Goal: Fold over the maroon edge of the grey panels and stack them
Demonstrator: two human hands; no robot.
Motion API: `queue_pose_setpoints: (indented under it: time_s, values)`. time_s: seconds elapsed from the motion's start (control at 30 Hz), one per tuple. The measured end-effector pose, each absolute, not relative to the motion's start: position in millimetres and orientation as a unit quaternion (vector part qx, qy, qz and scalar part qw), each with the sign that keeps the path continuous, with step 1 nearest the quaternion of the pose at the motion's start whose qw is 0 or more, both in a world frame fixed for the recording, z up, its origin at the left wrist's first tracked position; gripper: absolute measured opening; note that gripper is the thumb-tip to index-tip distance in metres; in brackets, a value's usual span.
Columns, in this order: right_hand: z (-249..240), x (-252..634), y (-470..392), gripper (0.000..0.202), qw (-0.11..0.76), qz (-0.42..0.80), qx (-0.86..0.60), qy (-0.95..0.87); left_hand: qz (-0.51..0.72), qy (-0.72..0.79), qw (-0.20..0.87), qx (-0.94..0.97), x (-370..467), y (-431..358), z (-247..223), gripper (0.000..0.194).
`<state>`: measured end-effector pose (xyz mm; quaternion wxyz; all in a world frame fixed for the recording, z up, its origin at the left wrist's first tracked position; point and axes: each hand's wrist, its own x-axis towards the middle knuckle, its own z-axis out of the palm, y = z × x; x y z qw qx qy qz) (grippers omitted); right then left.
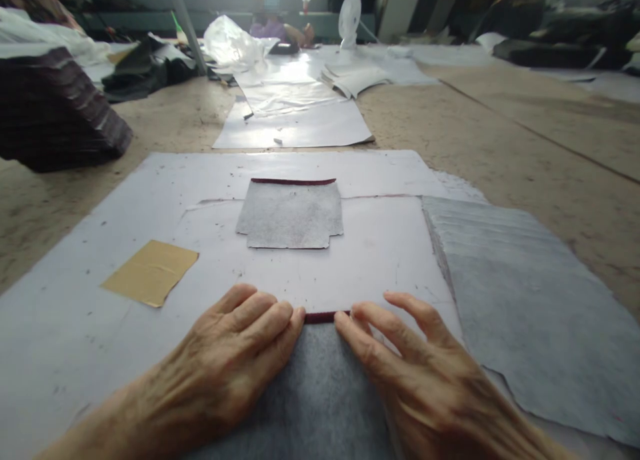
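Observation:
A grey sheet (320, 387) lies at the front centre, its far edge showing as a narrow dark red strip (320, 318). My left hand (240, 353) rests on the left end of that strip, fingers curled and pressed together. At the strip's right end, my right hand (420, 367) touches it with thumb and fingertips, its other fingers spread and raised. Beyond them sits a smaller grey piece (290, 213) with notched lower corners and a dark red far edge. A tan square (153, 273) lies to the left.
White board (380, 247) lies under the work. Overlapping grey sheets (530, 300) are at the right. A dark stack (55, 107) stands at the far left. White papers (300, 123), clear plastic (230, 40) and a small fan (349, 21) are farther back, near a person in purple (270, 32).

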<state>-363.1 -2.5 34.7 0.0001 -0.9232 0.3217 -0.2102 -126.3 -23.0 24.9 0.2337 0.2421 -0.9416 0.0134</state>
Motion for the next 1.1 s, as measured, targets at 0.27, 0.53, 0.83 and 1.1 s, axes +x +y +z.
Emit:
queue_pose_setpoints:
  time_s: [0.27,0.53,0.83,1.1]
  values:
    - [30.0,-380.4,-18.2,0.022,0.084,-0.342,-0.827,0.438,0.029,-0.937,0.241,0.250,-131.5,-23.7,25.4,0.026]
    - [29.7,-326.2,-6.5,0.032,-0.005,-0.312,-0.872,0.377,0.019,-0.939,0.235,0.251,-134.5,-23.9,25.0,0.022]
    - [20.5,-321.4,-2.6,0.036,-0.061,-0.305,-0.881,0.356,-0.029,-0.926,0.259,0.273,-109.7,-25.0,27.4,0.029]
    - [23.8,-324.7,-7.5,0.037,-0.038,-0.273,-0.901,0.334,-0.066,-0.921,0.275,0.268,-96.7,-26.0,23.1,0.031]
